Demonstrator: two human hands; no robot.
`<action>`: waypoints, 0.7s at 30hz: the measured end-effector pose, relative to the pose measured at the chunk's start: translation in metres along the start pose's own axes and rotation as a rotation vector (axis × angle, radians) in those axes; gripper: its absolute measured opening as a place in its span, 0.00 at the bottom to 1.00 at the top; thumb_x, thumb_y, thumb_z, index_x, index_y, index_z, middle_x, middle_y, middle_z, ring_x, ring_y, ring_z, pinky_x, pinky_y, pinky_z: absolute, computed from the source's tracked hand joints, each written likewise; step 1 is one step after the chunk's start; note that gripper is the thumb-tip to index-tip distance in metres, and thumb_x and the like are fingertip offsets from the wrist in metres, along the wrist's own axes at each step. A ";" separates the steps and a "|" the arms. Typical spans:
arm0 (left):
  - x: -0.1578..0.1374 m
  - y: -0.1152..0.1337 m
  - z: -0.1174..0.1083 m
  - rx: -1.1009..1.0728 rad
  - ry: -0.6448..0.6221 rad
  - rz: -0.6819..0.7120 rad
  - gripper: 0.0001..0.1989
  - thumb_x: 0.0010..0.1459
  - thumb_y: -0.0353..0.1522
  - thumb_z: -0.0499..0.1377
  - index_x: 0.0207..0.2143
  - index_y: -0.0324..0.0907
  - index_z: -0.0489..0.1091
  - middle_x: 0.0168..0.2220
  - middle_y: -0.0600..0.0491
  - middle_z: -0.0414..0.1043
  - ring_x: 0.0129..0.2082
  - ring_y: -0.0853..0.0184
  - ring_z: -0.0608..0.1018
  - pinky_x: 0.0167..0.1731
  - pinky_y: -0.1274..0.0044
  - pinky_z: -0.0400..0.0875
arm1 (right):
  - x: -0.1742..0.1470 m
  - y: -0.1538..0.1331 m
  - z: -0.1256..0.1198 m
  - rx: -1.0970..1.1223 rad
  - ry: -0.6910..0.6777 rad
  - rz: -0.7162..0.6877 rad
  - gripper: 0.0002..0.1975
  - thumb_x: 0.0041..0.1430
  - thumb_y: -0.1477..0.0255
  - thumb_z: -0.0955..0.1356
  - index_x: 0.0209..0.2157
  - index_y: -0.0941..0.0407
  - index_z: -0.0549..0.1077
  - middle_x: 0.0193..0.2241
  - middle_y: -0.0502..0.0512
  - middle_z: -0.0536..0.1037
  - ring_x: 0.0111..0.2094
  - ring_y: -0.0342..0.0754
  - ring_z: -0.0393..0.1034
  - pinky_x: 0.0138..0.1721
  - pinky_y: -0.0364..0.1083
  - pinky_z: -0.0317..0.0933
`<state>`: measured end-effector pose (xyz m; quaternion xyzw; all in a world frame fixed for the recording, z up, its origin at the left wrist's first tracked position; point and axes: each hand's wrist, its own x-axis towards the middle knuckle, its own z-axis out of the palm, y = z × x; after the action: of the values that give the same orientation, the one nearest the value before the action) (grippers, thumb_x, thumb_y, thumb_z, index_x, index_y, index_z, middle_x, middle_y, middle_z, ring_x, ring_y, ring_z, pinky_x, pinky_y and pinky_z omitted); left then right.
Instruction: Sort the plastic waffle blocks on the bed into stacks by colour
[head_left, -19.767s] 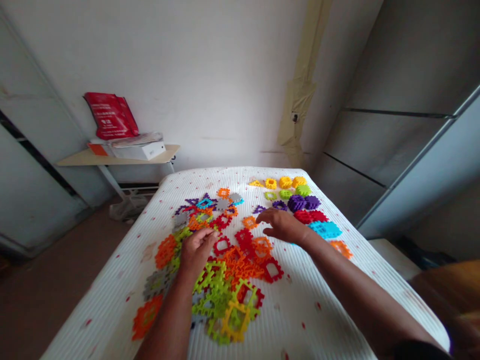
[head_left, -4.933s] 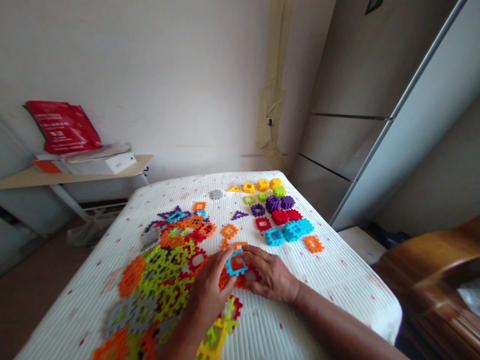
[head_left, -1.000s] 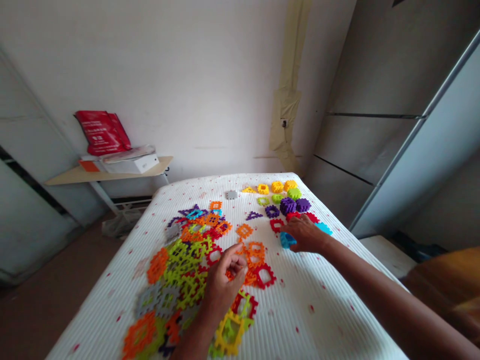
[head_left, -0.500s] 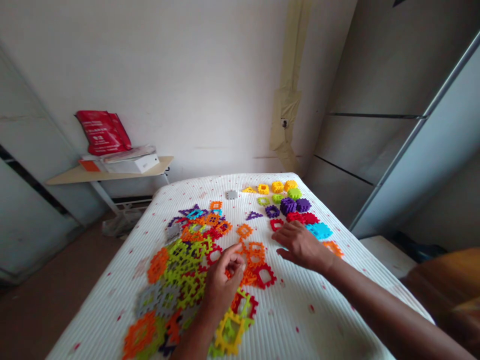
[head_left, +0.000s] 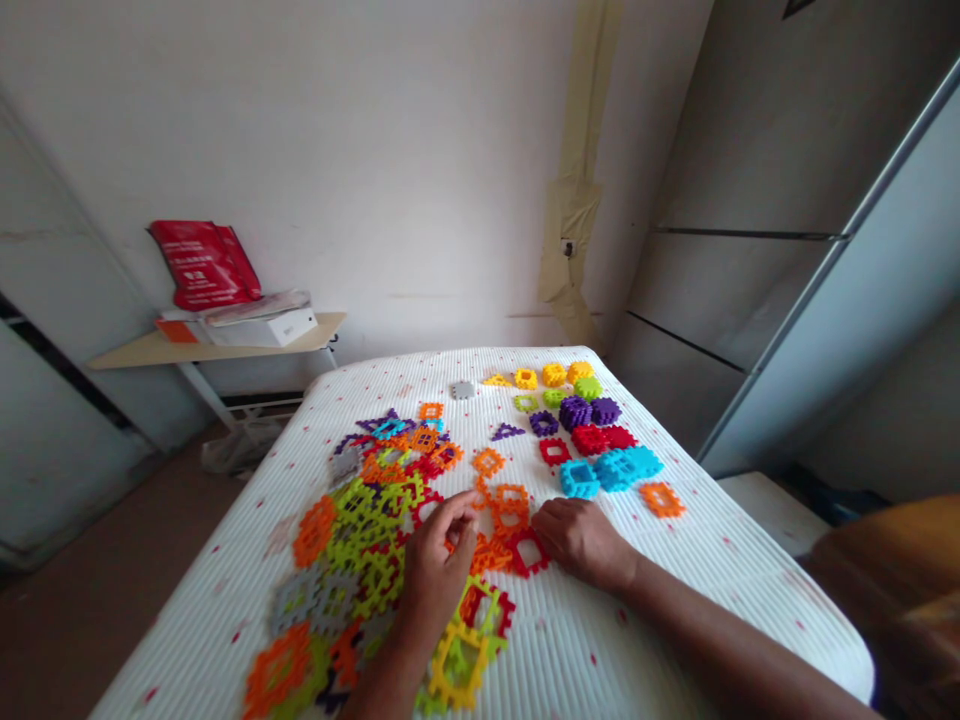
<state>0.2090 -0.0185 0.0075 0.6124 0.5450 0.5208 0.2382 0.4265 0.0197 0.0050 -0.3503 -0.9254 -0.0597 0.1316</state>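
Observation:
My left hand is over the right side of a heap of bright interlocking plastic tiles. Its fingers are curled in toward the thumb, and whatever may be between them is hidden. Orange window-shaped tiles lie just beyond its fingertips. My right hand rests low at the right edge of those tiles, beside a red square frame tile. Its fingers are bent down and closed, the tips out of sight. Lime green tiles fill the middle of the heap, with a yellow square tile nearer me.
Sorted groups stand at the right: blue tiles, red tiles, purple tiles and yellow tiles. A single orange tile lies near the right edge of the cloth-covered table. A side table holds a red bag.
My right hand has come back toward me and left, from the blue tiles to the orange and red ones, uncovering the blue group. My left hand has barely shifted.

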 end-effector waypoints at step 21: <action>0.001 0.000 0.005 0.551 -0.186 0.349 0.11 0.53 0.26 0.54 0.37 0.43 0.74 0.39 0.50 0.75 0.40 0.60 0.73 0.42 0.65 0.68 | -0.002 0.000 0.022 0.044 0.158 0.117 0.12 0.64 0.77 0.57 0.28 0.57 0.66 0.25 0.52 0.69 0.27 0.43 0.63 0.28 0.42 0.53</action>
<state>0.2134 -0.0165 0.0060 0.7827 0.5282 0.3286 0.0196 0.4237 0.0232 -0.0165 -0.3949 -0.8912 -0.0589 0.2150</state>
